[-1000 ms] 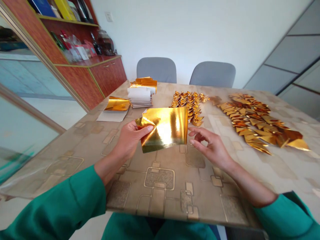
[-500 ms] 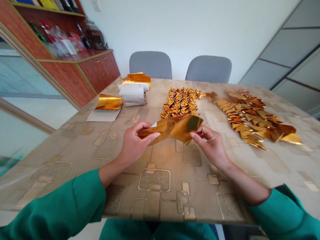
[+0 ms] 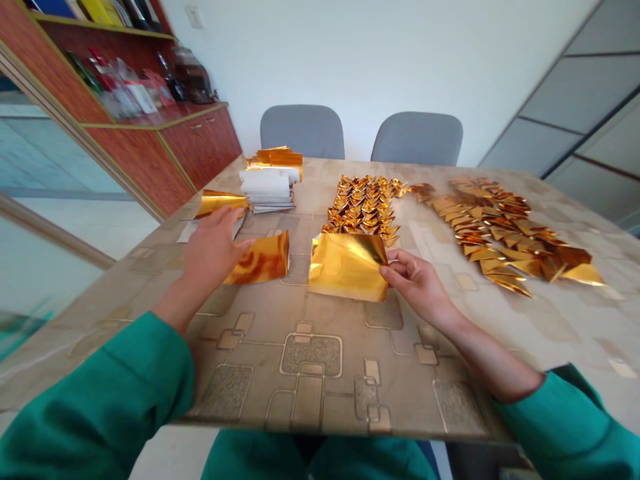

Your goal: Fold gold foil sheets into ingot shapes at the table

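Gold sheet (image 3: 345,268) pinched by right fingers (image 3: 395,277); left fingers (image 3: 219,225) holding second sheet (image 3: 265,259).

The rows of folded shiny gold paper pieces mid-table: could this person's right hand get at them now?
Probably not without letting go: the right hand looks close to the rows, but it grips a rectangular gold paper sheet, which overlaps their near edge in this view.

Gold sheet (image 3: 347,268) in right fingers (image 3: 409,262), second sheet (image 3: 265,257) at left fingers (image 3: 220,220).
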### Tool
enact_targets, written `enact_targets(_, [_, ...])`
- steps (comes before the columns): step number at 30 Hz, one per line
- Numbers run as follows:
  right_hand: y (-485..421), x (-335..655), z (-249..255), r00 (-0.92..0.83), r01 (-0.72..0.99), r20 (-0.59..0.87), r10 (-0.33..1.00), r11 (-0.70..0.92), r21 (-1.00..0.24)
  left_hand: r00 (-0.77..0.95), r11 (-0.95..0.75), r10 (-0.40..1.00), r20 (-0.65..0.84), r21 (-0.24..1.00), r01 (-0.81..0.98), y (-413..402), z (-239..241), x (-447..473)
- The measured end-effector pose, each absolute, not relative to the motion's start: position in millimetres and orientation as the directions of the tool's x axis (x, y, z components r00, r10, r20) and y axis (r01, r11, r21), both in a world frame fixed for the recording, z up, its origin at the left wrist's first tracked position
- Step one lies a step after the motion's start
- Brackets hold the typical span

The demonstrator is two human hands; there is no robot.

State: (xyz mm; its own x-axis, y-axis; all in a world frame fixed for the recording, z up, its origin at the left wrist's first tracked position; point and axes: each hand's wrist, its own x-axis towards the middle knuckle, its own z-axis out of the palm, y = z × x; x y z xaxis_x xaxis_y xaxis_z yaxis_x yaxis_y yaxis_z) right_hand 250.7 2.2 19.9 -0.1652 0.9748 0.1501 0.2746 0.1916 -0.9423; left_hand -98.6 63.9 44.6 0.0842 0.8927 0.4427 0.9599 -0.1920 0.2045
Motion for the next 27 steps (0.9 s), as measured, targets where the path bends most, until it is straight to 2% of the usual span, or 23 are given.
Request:
enact_targets(2, [1,249,20,-0.189,0.310,0.192,0.963,0.244,-0.919,0.143,-0.288,0.867,0.478,0.246,0.925,59,42,-83])
enact_targets(5, [-2,249,23,-0.201,0.415,0.320,0.926,0.376,-0.828,0.304,-0.515,0.844,0.441,0.511,0.689,44,36,-44])
enact_targets(7, [-3,252,27,-0.226,0.508,0.449,0.864,0.498,-0.703,0.374,-0.604,0.793,0.482,0.540,0.586,34,32,-22])
enact_targets(11, [-1,267,32,-0.413,0.525,0.618,0.669,0.729,-0.439,0.507,-0.819,0.565,0.651,0.364,0.444,17,25,-7])
enact_targets(14, [-1,282,28,-0.559,0.525,0.599,0.574,0.804,-0.280,0.695,-0.881,0.470,0.545,0.244,0.405,6,21,-9])
enact_targets(17, [-6,293,20,-0.730,0.501,0.449,0.515,0.850,-0.161,0.828,-0.900,0.434,0.354,0.132,0.415,-4,16,-8])
enact_targets(19, [-12,296,17,-0.792,0.481,0.349,0.500,0.864,-0.148,0.849,-0.903,0.426,0.311,0.096,0.418,-9,13,-7])
enact_targets(21, [-16,297,18,-0.809,0.477,0.287,0.512,0.859,-0.189,0.845,-0.901,0.429,0.318,0.093,0.423,-15,11,-5])
enact_targets(27, [-19,294,25,-0.793,0.487,0.196,0.577,0.793,-0.366,0.793,-0.856,0.515,0.326,0.241,0.457,-25,13,-5])
